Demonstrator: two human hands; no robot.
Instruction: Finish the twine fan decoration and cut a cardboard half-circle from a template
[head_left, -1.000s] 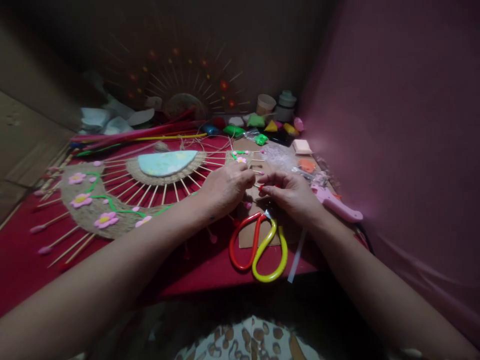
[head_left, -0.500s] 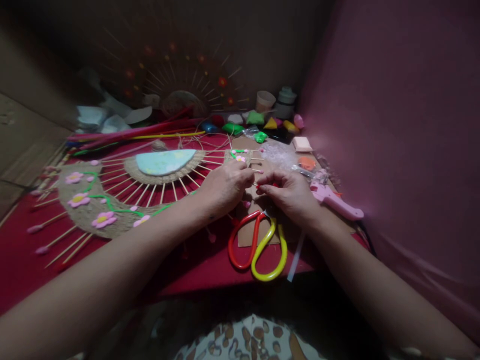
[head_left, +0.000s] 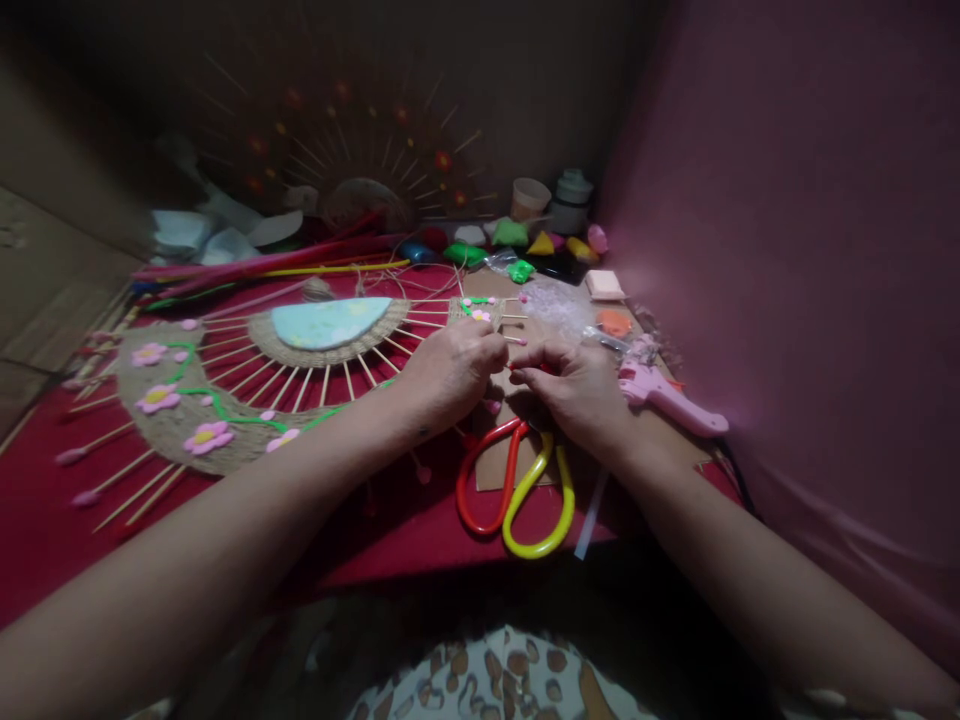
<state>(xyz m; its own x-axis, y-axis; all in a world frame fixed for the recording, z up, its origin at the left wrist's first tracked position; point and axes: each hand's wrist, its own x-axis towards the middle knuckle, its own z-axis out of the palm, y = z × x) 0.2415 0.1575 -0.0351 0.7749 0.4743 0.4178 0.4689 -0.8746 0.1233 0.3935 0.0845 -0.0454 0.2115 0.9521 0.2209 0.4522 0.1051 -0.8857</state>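
Observation:
A half-round fan-shaped piece (head_left: 247, 437) of twine and thin sticks, decorated with pink flowers and green vines, lies on the red cloth. At its right end my left hand (head_left: 457, 370) is closed in a pinch; what lies between its fingertips is hidden. My right hand (head_left: 574, 385) faces it with thumb and forefinger pinched on a small red bit (head_left: 514, 367) near the stick tips. Below both hands lie scissors with a red and a yellow handle (head_left: 540, 500), their blades mostly hidden. A pale blue half-disc (head_left: 330, 323) covers the fan's centre.
A pink glue gun (head_left: 675, 402) lies right of my right hand on cardboard (head_left: 495, 470). Behind are clear plastic (head_left: 555, 308), coloured clay packs (head_left: 510, 233), a cup (head_left: 530, 199) and a jar (head_left: 571, 203). A second fan (head_left: 367, 200) leans at the back.
My right hand has shifted very slightly to the left, with the small red bit still at its fingertips. My left hand stays almost where it was.

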